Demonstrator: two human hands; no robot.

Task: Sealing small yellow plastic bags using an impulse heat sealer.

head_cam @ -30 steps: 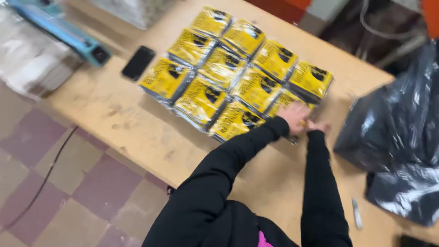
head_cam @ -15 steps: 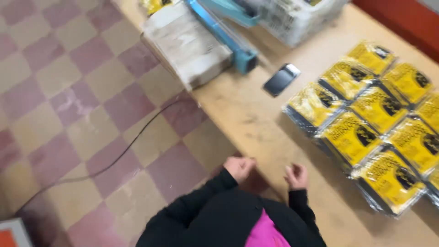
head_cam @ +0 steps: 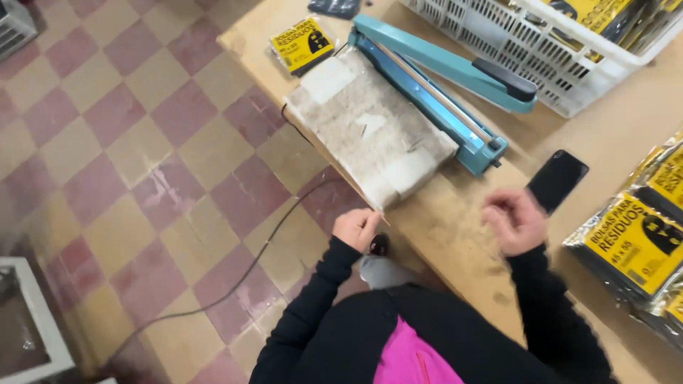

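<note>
From the head view, the wooden table runs on a slant from upper left to lower right, its near edge cutting past the person's body; beyond that edge lies checkered floor in red and cream tiles, with a dark cord trailing across it. The left hand sits at the table's edge, fingers curled in loosely with nothing seen in them, just beside the near corner of a worn pale board; the right hand hovers above bare tabletop, fingers half curled and holding nothing, just beside a black phone lying flat. Against the board's far side rests a teal heat sealer, its arm lowered; behind it a white slotted basket holds yellow packs. One flat yellow pack with black print lies alone near the table's far corner; a stack of like yellow packs, wrapped in clear film, crowds the right margin.
</note>
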